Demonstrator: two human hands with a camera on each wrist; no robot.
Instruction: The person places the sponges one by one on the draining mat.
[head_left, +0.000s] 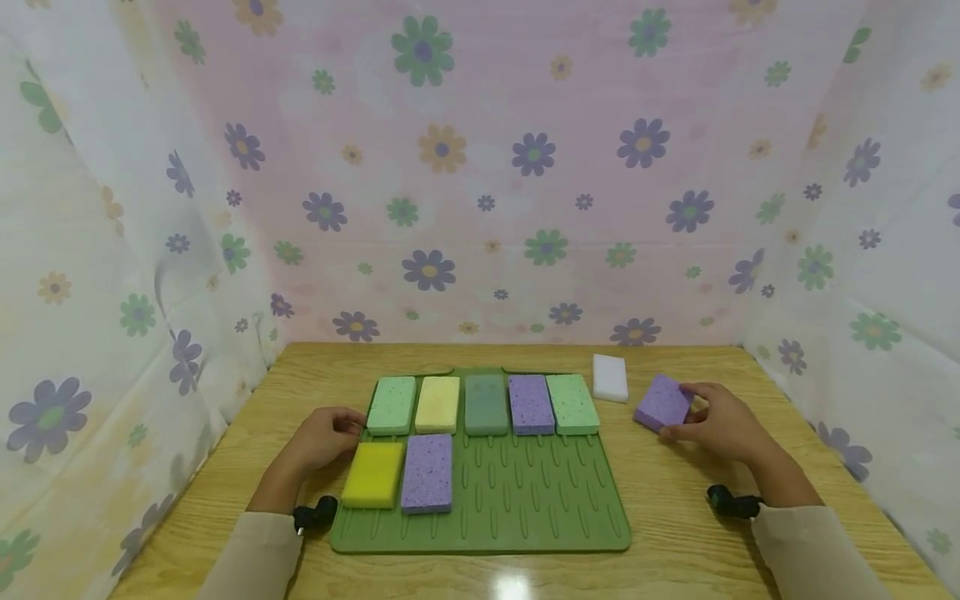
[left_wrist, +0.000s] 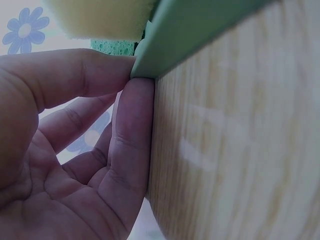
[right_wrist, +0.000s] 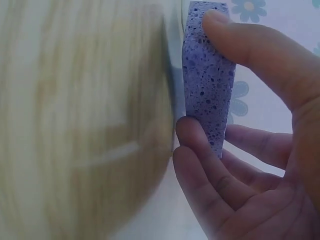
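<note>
My right hand (head_left: 720, 423) grips a purple sponge (head_left: 664, 403) by its edges, to the right of the green ridged mat (head_left: 540, 492). In the right wrist view this sponge (right_wrist: 207, 75) stands edge-on, pitted with pores, with thumb and fingers on opposite sides. At the mat's left edge is my left hand (head_left: 322, 437); in the left wrist view its thumb and a finger pinch the mat's rim (left_wrist: 160, 45). Near it lie a light green sponge (head_left: 392, 406) and a yellow sponge (head_left: 372, 475), with a second purple sponge (head_left: 427, 473) beside the yellow one.
Along the mat's back row lie a pale yellow sponge (head_left: 438, 405), a grey-green sponge (head_left: 486, 405), another purple sponge (head_left: 531, 405) and another light green sponge (head_left: 572, 405). A white sponge (head_left: 610, 377) is on the wooden table (head_left: 675, 533), right of the mat. Flowered cloth (head_left: 480, 192) encloses the table.
</note>
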